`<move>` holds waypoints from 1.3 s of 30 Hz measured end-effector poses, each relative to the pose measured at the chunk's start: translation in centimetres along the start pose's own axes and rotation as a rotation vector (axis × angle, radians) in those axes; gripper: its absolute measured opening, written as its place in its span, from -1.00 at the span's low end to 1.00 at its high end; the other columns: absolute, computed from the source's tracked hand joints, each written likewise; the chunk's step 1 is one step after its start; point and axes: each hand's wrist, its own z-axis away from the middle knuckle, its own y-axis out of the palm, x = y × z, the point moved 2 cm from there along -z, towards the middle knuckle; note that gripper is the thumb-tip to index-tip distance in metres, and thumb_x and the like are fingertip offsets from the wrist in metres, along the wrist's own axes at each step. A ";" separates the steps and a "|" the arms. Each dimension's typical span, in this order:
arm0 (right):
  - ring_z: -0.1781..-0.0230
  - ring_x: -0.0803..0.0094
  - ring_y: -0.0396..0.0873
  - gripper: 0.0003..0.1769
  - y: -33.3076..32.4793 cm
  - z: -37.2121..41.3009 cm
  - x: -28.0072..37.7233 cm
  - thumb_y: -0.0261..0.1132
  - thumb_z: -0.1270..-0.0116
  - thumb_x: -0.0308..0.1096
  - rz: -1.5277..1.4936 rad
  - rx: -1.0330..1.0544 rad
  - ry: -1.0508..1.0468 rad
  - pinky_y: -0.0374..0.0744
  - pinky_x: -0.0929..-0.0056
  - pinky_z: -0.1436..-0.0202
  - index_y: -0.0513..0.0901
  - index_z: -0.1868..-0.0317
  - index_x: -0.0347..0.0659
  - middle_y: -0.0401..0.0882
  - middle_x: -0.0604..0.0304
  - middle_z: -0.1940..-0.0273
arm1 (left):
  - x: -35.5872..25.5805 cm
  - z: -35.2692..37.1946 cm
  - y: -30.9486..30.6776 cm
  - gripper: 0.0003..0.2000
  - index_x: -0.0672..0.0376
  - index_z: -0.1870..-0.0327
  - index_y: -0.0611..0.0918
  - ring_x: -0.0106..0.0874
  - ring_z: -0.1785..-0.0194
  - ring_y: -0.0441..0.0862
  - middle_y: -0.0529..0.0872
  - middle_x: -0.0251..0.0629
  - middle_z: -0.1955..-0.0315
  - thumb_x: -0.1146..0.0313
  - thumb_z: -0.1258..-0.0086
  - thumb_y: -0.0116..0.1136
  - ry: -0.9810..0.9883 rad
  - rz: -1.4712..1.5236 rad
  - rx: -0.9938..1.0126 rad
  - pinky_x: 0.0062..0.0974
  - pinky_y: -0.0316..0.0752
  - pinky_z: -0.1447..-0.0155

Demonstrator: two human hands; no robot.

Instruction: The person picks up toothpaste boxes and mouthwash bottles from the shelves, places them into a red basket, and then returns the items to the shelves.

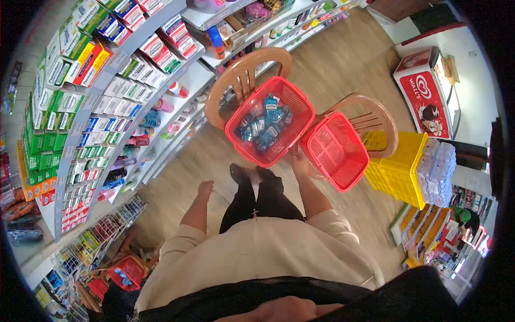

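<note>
My left hand [205, 188] hangs at my side over the floor, touching nothing, its fingers small in view and loosely apart. At the left edge of the smaller red basket [348, 174] is my right hand [300, 164], closed on that edge with its fingertips partly hidden. This basket looks empty and tilted, in front of a brown chair [390, 126]. Beside it, a larger red basket [306, 107] rests on another brown chair [213, 102] and holds several blue-green bottles or packs [261, 126].
Shelves of boxed goods [115, 88] curve along the left. Yellow crates [399, 169] with wrapped packs [437, 169] stand on the right, below a red and white freezer [424, 96]. Another red basket [129, 272] is at the lower left. Wooden-looking floor [343, 236] surrounds my feet.
</note>
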 end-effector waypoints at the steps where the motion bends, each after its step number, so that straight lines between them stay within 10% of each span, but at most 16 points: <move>1: 0.12 -0.01 0.70 -0.77 0.7 -1.0 0.0 0.27 -0.26 -0.27 -0.130 -0.065 -0.080 0.60 0.08 -0.02 0.68 0.14 -0.20 0.72 -0.10 0.19 | -0.2 -0.1 0.2 -0.60 0.18 -0.07 0.64 -0.31 0.04 0.65 0.71 -0.29 0.04 0.07 -0.39 0.24 0.084 -0.066 0.037 -0.11 0.47 -0.13; 8: 0.22 -0.18 0.67 -0.67 0.8 -2.3 14.3 0.28 -0.23 -0.31 0.365 0.239 -0.747 0.61 0.01 0.05 0.62 0.01 -0.24 0.69 -0.15 0.19 | 4.3 -5.1 3.0 -0.67 0.18 0.02 0.72 -0.30 0.14 0.71 0.78 -0.19 0.24 0.15 -0.34 0.27 0.610 -0.272 -0.119 -0.29 0.58 -0.02; 12: 0.08 -0.17 0.64 -0.51 9.1 -11.0 5.4 0.33 -0.23 -0.18 0.612 0.503 -0.526 0.63 -0.03 -0.01 0.54 -0.14 -0.18 0.65 -0.13 0.06 | 5.8 -2.7 7.3 -0.71 0.18 0.07 0.72 -0.26 0.15 0.71 0.78 -0.19 0.21 0.18 -0.33 0.27 0.334 0.052 -0.352 -0.29 0.58 0.01; 14: 0.09 -0.15 0.64 -0.29 14.9 -17.1 -3.0 0.43 -0.15 -0.10 0.798 0.569 -0.501 0.61 -0.12 0.01 0.47 -0.32 -0.06 0.67 -0.06 0.14 | 7.2 -2.0 10.6 -0.74 0.19 0.11 0.71 -0.26 0.18 0.71 0.78 -0.21 0.24 0.20 -0.32 0.29 0.512 -0.140 -0.331 -0.28 0.58 0.04; 16: -0.11 0.01 0.58 -0.16 13.1 -16.0 2.3 0.42 -0.20 0.00 0.416 0.861 0.043 0.63 -0.05 -0.02 0.25 -0.39 -0.11 0.52 -0.07 -0.15 | 6.8 0.8 14.4 -0.73 0.18 0.14 0.71 -0.38 0.28 0.67 0.76 -0.24 0.33 0.17 -0.32 0.32 0.384 -0.137 -0.190 -0.35 0.57 0.14; 19: -0.06 0.08 0.57 0.15 13.4 -12.4 8.4 0.55 -0.12 -0.36 -0.243 0.351 0.824 0.60 -0.08 -0.07 -0.12 -0.51 0.07 0.48 0.05 -0.17 | 4.4 6.0 18.8 -0.73 0.16 0.19 0.70 -0.51 0.40 0.60 0.67 -0.33 0.48 0.13 -0.35 0.32 0.204 0.098 0.004 -0.48 0.53 0.29; 26: -0.08 0.05 0.56 0.06 20.6 -16.1 -2.2 0.48 -0.12 -0.48 -0.240 -0.036 0.771 0.59 -0.09 -0.11 -0.06 -0.48 0.02 0.47 -0.02 -0.16 | -1.3 7.7 20.4 -0.73 0.16 0.15 0.69 -0.54 0.46 0.57 0.65 -0.39 0.49 0.13 -0.36 0.32 -0.017 0.143 -0.070 -0.50 0.53 0.30; 30: -0.05 0.07 0.57 0.03 14.5 -11.1 7.6 0.45 -0.09 -0.52 -0.384 -0.072 0.611 0.62 -0.01 -0.07 -0.01 -0.48 -0.01 0.44 -0.06 -0.17 | -8.6 7.5 19.4 -0.72 0.17 0.10 0.69 -0.53 0.44 0.61 0.68 -0.38 0.45 0.14 -0.39 0.29 0.209 0.144 -0.210 -0.50 0.56 0.26; 33: -0.12 0.10 0.47 0.15 11.4 -9.0 8.7 0.54 -0.04 -0.32 -0.687 0.210 0.327 0.58 0.07 -0.09 -0.05 -0.52 0.04 0.39 0.01 -0.20 | -13.3 6.2 20.3 -0.67 0.16 0.00 0.66 -0.52 0.34 0.66 0.72 -0.37 0.38 0.11 -0.39 0.30 0.347 0.152 -0.156 -0.50 0.57 0.20; 39: -0.09 0.20 0.51 -0.23 9.3 -5.1 11.0 0.41 -0.24 -0.36 -0.998 0.740 0.564 0.55 0.20 -0.13 0.25 -0.41 -0.04 0.50 0.16 -0.09 | -17.8 3.3 26.2 -0.51 0.10 -0.22 0.53 -0.37 -0.01 0.66 0.70 -0.25 0.04 0.24 -0.31 0.43 0.393 0.524 0.269 -0.26 0.58 -0.11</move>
